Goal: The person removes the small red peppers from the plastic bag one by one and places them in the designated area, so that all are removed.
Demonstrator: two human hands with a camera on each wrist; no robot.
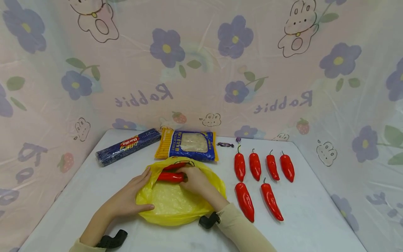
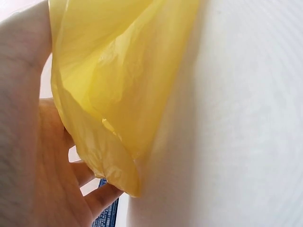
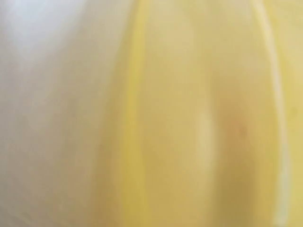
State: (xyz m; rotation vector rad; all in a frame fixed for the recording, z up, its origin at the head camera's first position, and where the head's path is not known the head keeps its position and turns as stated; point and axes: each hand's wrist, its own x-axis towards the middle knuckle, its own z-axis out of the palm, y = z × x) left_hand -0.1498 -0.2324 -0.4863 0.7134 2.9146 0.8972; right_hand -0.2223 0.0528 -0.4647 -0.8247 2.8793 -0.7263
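A yellow plastic bag (image 1: 170, 218) lies with its mouth spread wide. My right hand (image 1: 195, 178) reaches inside and grips a red chili pepper (image 1: 170, 177) by its stem end. Behind that pepper, more red (image 1: 174, 166) shows in the bag, partly covered by the hand. My left hand (image 1: 129, 196) rests against the bag's left side, thumb and fingers spread apart. In the left wrist view, the fingers (image 2: 102, 198) lie along the outside of the yellow plastic. The right wrist view is filled with blurred yellow plastic.
Several red peppers (image 1: 244, 202) lie in two rows on the right of the white table (image 1: 315, 217). Behind the bag are a blue Barilla spaghetti pack (image 1: 129, 145) and a yellow-blue pasta bag (image 1: 192, 145). A purple wrapped candy (image 1: 225, 144) lies beside it. Patterned cloth surrounds the table.
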